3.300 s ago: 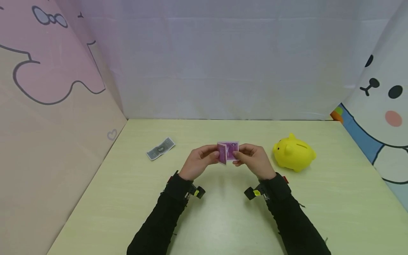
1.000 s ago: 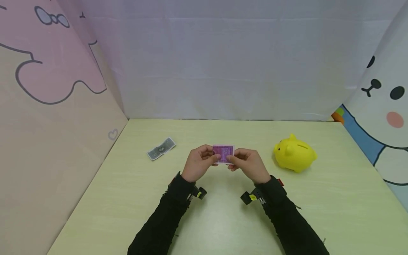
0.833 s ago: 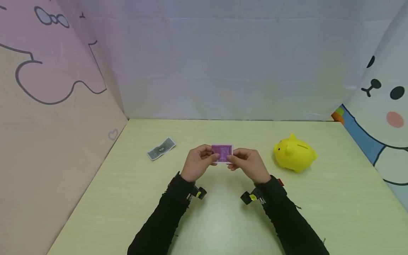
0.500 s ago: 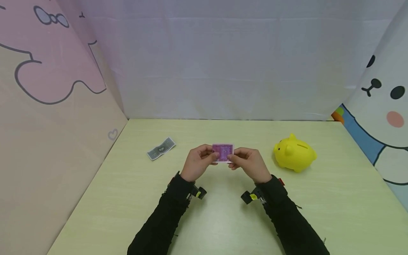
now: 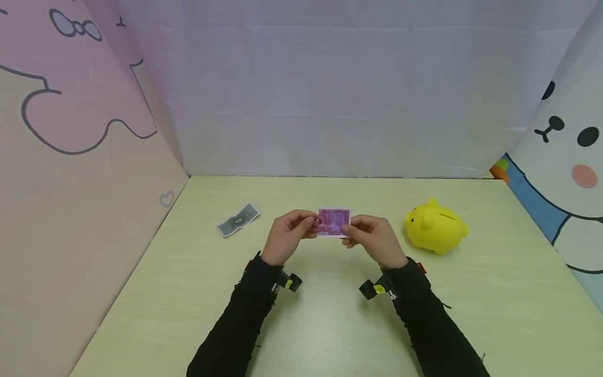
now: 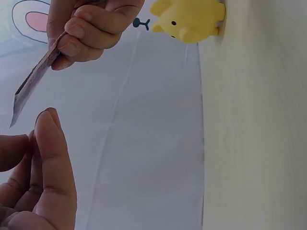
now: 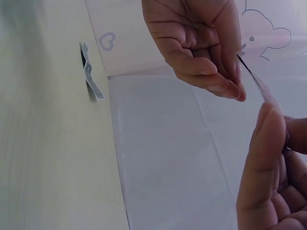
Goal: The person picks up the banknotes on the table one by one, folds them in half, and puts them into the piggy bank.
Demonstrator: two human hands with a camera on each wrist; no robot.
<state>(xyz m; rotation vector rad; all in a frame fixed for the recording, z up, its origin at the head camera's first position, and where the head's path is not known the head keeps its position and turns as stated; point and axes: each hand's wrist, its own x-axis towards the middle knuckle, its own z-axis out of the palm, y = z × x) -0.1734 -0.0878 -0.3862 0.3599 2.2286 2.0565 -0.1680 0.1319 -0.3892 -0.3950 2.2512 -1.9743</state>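
A folded purple banknote (image 5: 332,222) is held up above the table, its printed side toward the head camera. My right hand (image 5: 377,240) pinches its right end between thumb and fingers. At the left end is my left hand (image 5: 288,235), its thumb off the paper and its fingertips beside the edge. Seen in the left wrist view, the left hand (image 6: 50,177) stands apart from the banknote (image 6: 32,81), loosely bent, with no paper between thumb and fingers. The right wrist view shows the banknote (image 7: 259,85) nearly edge-on in the right hand (image 7: 264,163).
A grey-green banknote (image 5: 237,220) with creases lies on the table (image 5: 325,324) at the back left. At the right stands a yellow piggy bank (image 5: 435,228) with a slot on top. A white curtain (image 5: 301,94) hangs behind the table's far edge.
Earlier the banknote showed a raised flap, which then lay flat. Both hands pinched it half a second ago; now the left hand has let go and moved left, while the right carries it slightly right and up.
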